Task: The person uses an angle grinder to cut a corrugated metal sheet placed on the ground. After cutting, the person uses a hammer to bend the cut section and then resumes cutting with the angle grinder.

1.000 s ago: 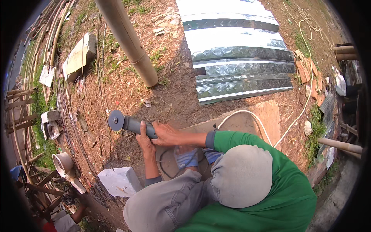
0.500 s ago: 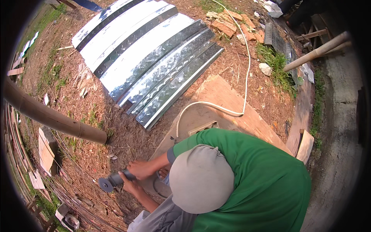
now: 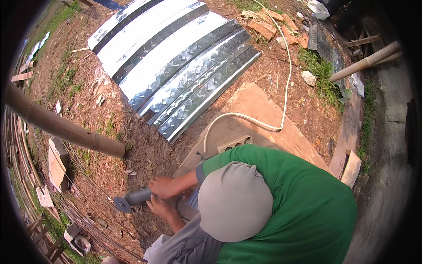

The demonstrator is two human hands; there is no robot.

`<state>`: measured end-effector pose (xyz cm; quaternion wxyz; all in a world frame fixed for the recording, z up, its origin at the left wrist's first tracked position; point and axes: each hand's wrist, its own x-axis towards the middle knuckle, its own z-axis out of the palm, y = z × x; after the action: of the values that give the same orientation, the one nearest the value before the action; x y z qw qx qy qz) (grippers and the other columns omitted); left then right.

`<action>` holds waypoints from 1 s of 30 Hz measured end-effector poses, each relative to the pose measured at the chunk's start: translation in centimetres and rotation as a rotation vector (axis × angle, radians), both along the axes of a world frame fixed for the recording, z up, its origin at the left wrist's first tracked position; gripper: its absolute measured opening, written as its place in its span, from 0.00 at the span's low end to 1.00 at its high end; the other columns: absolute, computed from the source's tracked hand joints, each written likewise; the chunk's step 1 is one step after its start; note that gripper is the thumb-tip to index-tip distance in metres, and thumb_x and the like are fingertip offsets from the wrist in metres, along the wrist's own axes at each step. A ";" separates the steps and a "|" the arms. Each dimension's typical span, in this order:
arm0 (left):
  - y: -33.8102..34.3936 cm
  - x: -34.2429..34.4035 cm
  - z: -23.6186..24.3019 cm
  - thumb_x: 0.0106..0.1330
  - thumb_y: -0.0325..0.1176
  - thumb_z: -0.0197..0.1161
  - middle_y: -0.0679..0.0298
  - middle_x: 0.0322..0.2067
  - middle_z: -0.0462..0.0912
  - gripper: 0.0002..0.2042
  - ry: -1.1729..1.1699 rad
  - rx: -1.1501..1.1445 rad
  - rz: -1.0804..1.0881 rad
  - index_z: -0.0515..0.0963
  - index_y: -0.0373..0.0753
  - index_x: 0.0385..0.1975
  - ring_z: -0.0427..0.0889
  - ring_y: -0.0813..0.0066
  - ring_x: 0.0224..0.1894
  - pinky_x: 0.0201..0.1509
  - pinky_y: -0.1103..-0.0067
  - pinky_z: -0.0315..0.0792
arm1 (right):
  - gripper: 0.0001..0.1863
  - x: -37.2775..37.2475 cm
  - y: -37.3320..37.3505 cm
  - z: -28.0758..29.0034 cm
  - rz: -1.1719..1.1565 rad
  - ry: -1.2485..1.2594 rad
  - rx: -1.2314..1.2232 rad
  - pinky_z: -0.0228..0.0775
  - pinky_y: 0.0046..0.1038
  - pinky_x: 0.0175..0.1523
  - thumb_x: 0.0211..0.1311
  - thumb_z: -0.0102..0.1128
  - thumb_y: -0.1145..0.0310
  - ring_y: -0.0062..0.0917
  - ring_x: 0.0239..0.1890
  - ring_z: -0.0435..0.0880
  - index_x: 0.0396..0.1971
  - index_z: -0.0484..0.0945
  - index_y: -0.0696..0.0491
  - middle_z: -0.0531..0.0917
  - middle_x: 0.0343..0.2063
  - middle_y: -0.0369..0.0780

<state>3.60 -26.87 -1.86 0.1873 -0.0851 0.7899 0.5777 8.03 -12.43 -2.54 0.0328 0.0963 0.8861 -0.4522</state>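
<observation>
My left hand (image 3: 161,209) and my right hand (image 3: 166,187) hold a dark angle grinder (image 3: 138,196) low at the lower left, near my feet. The right hand lies over the back of its body, the left just below, thumb up against it. The grinder's round disc (image 3: 122,204) points left over the dirt. My knee in grey trousers (image 3: 235,200) and green sleeve (image 3: 277,176) fill the lower middle. A worn board (image 3: 261,101) lies under me, with a white cable (image 3: 288,83) across it and a socket strip (image 3: 235,144) partly behind my arm.
Shiny ribbed metal sheets (image 3: 176,53) lie ahead. A bamboo post (image 3: 66,125) stands at left, among long rods and a block (image 3: 59,165). Broken orange rubble (image 3: 263,28), another bamboo pole (image 3: 360,64) and a concrete strip (image 3: 387,176) are on the right.
The view has swung right, so the sheets and post appear further left and my hands lower. My arms have drawn in over my legs; the grinder stays held in both hands.
</observation>
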 end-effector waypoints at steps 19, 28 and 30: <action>-1.6 7.4 2.0 0.86 0.32 0.62 0.63 0.41 0.86 0.11 -0.163 0.160 0.057 0.82 0.31 0.56 0.85 0.77 0.37 0.41 0.77 0.82 | 0.18 8.6 14.9 10.0 -0.117 -0.238 -0.181 0.84 0.44 0.53 0.74 0.73 0.58 0.48 0.45 0.94 0.46 0.89 0.61 0.93 0.39 0.53; -0.7 10.1 4.8 0.68 0.33 0.81 0.63 0.36 0.87 0.12 0.450 -0.061 -0.944 0.89 0.42 0.48 0.85 0.62 0.41 0.49 0.65 0.78 | 0.14 16.7 24.3 9.0 -0.575 -0.301 0.151 0.82 0.46 0.57 0.75 0.70 0.63 0.50 0.49 0.93 0.48 0.88 0.60 0.93 0.43 0.52; -0.5 9.6 5.6 0.63 0.34 0.83 0.63 0.38 0.86 0.14 0.538 -0.087 -1.073 0.90 0.43 0.47 0.84 0.57 0.46 0.54 0.62 0.77 | 0.14 18.0 24.7 8.6 -0.588 -0.309 0.204 0.82 0.46 0.57 0.75 0.70 0.64 0.51 0.49 0.93 0.48 0.88 0.60 0.93 0.43 0.53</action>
<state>13.24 -27.37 3.78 0.2425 0.4670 0.7652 0.3709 26.03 12.28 6.02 0.0252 0.4174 0.8457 -0.3316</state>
